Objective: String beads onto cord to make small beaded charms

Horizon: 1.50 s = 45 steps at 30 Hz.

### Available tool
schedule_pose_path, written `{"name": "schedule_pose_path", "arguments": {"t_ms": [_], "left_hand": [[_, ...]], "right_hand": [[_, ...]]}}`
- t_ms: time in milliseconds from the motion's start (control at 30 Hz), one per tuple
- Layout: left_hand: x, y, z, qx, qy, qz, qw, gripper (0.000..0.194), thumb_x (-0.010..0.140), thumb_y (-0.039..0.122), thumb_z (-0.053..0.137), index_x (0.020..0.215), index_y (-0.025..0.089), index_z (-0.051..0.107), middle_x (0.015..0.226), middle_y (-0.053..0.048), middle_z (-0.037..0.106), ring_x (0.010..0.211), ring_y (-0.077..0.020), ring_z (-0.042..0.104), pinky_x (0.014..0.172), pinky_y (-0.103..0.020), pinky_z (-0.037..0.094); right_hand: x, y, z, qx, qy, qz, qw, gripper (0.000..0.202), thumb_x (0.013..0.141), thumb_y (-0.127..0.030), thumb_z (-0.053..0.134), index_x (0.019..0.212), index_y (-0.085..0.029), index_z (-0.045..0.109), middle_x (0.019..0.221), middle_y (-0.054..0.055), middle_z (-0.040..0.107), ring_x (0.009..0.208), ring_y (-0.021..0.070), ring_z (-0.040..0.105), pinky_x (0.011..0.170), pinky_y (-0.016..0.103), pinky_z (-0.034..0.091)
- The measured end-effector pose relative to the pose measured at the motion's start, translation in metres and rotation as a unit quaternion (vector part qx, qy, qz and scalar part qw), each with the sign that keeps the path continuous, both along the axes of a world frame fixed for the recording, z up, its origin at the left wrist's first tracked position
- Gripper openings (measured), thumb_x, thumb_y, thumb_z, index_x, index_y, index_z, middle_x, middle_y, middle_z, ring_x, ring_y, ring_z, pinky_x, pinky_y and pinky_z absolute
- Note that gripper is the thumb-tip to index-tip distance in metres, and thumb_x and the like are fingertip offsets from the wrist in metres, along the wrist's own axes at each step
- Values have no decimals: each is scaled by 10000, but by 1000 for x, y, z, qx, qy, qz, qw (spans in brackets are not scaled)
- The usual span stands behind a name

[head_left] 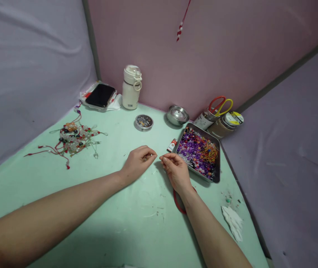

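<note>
Near the middle of the green table [131, 230], my left hand [138, 163] is closed in a pinch, its fingertips pointing right. Just to its right, my right hand [176, 170] also pinches with thumb and forefinger. The two sets of fingertips are a small gap apart, and whatever lies between them is too small to make out. A metal tray [219, 175] of purple, red, black and clear beads stands right beside my right hand. Under my right wrist a red ring [178, 201] partly shows. A small red and white item [171, 145] lies by the tray.
Beaded charms [73, 139] lie at the left. Behind are a phone [100, 95], a white bottle [131, 91], a round tin [143, 122], a metal bowl [177, 115], scissors [217, 104] in a jar and a lidded jar [223, 126]. Crumpled tissue [233, 222] lies right.
</note>
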<state>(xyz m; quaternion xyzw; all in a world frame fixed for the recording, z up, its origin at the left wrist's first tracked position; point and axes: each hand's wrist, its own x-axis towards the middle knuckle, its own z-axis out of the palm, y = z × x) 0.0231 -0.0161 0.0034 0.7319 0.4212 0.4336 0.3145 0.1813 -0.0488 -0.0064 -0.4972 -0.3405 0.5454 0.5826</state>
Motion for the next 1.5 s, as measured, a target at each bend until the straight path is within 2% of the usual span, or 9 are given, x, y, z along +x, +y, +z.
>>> {"name": "schedule_pose_path", "arguments": {"t_ms": [533, 767, 900, 1000, 1067, 1267, 1500], "left_hand": [[0, 0, -2, -1, 8, -30, 1000, 130, 856, 214, 560, 776, 172, 653, 692, 5, 570, 643, -112, 516, 615, -234, 408], [0, 1, -4, -34, 0, -51, 998, 146, 857, 243, 549, 798, 180, 667, 727, -9, 593, 666, -124, 530, 623, -244, 417], [0, 0, -3, -55, -9, -63, 996, 128, 839, 258, 564, 861, 184, 666, 724, 3, 574, 660, -123, 520, 625, -248, 419], [1, -1, -1, -89, -25, -68, 993, 157, 831, 261, 563, 936, 181, 647, 761, 7, 573, 641, -113, 505, 601, -237, 416], [0, -2, 0, -106, -29, -73, 991, 178, 841, 270, 541, 956, 177, 640, 785, 2, 578, 634, -111, 499, 586, -235, 410], [-1, -3, -2, -120, -36, -99, 987, 204, 847, 243, 501, 991, 177, 630, 822, -13, 596, 641, -114, 513, 576, -234, 405], [-1, -3, 0, -106, -33, -96, 989, 181, 856, 261, 525, 968, 177, 640, 844, -13, 619, 615, -105, 498, 555, -232, 390]], "right_hand": [[1, 0, -5, 20, -22, 15, 999, 165, 675, -288, 789, 792, -221, 694, 781, -7, 705, 673, 110, 574, 626, 239, 427], [-2, -4, -4, 41, -131, -3, 991, 136, 721, -331, 737, 792, -217, 716, 738, -2, 681, 653, 137, 555, 639, 276, 451], [-3, -8, -2, 91, -223, -27, 970, 82, 788, -296, 665, 788, -229, 712, 776, 9, 675, 727, 163, 577, 709, 305, 463], [-3, -11, 1, 176, -297, -55, 937, 89, 818, -233, 632, 771, -243, 706, 875, 24, 659, 876, 185, 594, 821, 334, 455], [-3, -13, 3, 208, -333, -73, 917, 106, 827, -210, 624, 793, -256, 712, 899, 26, 641, 891, 185, 590, 819, 338, 453], [-5, -16, 8, 251, -382, -98, 884, 116, 836, -193, 621, 834, -270, 708, 870, 28, 618, 817, 182, 583, 747, 338, 457], [-4, -15, 8, 259, -413, -95, 868, 106, 864, -186, 588, 837, -244, 672, 870, 30, 608, 828, 178, 587, 754, 334, 461]]}}
